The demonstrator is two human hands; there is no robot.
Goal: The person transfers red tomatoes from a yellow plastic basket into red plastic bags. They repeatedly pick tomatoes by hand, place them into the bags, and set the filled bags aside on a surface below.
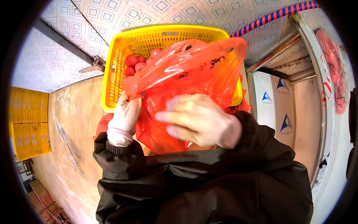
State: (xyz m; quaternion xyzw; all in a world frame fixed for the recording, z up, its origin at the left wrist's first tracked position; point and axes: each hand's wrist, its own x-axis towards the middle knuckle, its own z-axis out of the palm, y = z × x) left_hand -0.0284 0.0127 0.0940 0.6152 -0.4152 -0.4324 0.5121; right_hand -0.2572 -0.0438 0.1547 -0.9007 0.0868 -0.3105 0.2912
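In front of me a red plastic bag [179, 75] with dark print lies spread over a yellow slatted plastic basket [167, 27]. Several round red fruits [139, 66], perhaps tomatoes, show at the basket's left inside; the bag covers the rest. My left hand [128, 112], in a pale glove, grips the bag's left edge near the basket's lower left corner. Over the lower part of the bag is my right hand [193, 117], blurred, with its fingers apart and pointing left. It also looks gloved. Whether its fingertips touch the bag cannot be told.
Stacked yellow crates [30, 123] stand far left on the wooden floor [75, 120]. A metal bar [67, 42] meets the basket's left side. A red and blue striped hose [274, 18] runs behind at upper right. White printed film-wrapped panels [272, 103] stand right, near hanging red bags [332, 72].
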